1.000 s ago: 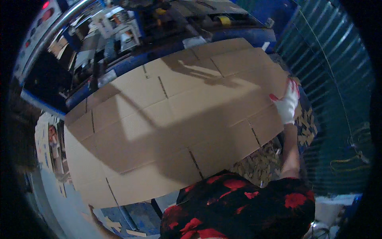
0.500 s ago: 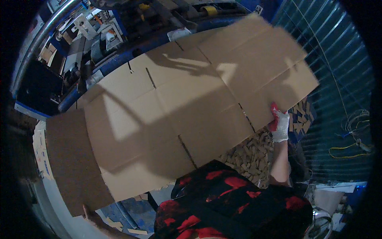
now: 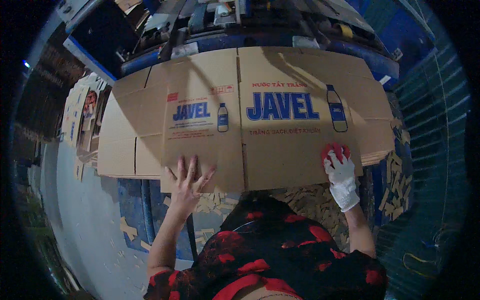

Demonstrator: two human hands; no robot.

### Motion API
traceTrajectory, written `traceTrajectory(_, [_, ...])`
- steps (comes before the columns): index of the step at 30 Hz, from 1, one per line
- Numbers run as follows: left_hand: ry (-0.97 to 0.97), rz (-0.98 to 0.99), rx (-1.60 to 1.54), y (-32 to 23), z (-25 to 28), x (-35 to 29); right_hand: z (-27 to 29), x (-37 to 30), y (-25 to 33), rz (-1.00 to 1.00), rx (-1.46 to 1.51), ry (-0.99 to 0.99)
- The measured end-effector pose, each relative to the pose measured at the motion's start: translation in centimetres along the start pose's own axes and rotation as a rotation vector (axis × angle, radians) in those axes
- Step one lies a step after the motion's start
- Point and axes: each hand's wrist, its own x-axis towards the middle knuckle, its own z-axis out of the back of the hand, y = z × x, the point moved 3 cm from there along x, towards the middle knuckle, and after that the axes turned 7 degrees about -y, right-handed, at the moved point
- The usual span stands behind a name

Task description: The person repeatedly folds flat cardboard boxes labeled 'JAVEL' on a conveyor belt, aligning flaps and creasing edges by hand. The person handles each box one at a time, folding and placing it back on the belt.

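A flattened brown cardboard box sheet [image 3: 280, 150] lies printed side up on a stack of like sheets, with blue lettering and bottle pictures on it. My left hand [image 3: 187, 182] is bare and spread flat on the sheet's near edge, left of the middle crease. My right hand [image 3: 341, 172], in a white glove with red fingertips, presses palm down on the sheet near its near right edge. My red-and-black patterned clothing [image 3: 280, 255] fills the lower middle of the view.
The stack of cardboard sheets [image 3: 120, 155] sticks out to the left and right of the top sheet. A blue machine frame [image 3: 210, 42] runs along the far side. Cardboard scraps [image 3: 395, 185] litter the floor. Printed sheets [image 3: 82, 115] are piled at the left, and a blue corrugated wall [image 3: 430, 120] stands at the right.
The big sheet, held up plain side toward me by my right hand, now lies flat with its printed side up. My left hand has come onto its near edge.
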Motion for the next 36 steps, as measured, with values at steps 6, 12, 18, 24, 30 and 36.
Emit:
traceTrajectory(6, [0.011,-0.043,-0.008,-0.2,0.1,0.0,-0.9,0.5,-0.1,0.009,-0.019,-0.015])
traceTrajectory(12, [0.215,-0.124,-0.158,1.9,1.6,0.9,3.7,3.3,0.1,-0.026,0.180,0.278])
traceTrajectory(18, [-0.135,0.353,-0.399,9.7,-2.7,5.3,1.5,2.7,-9.2,-0.968,1.277,0.479])
traceTrajectory(24, [-0.070,0.809,-0.368,12.4,-5.5,11.6,-6.6,6.4,-13.8,-0.647,0.182,-0.160])
traceTrajectory(30, [-0.059,0.808,-0.572,22.0,-14.7,9.9,-6.4,8.7,-16.5,-1.073,0.272,-0.080])
traceTrajectory(36, [-0.225,0.614,-0.094,25.2,-16.9,11.5,-9.5,8.7,-20.2,-0.757,0.224,-0.078])
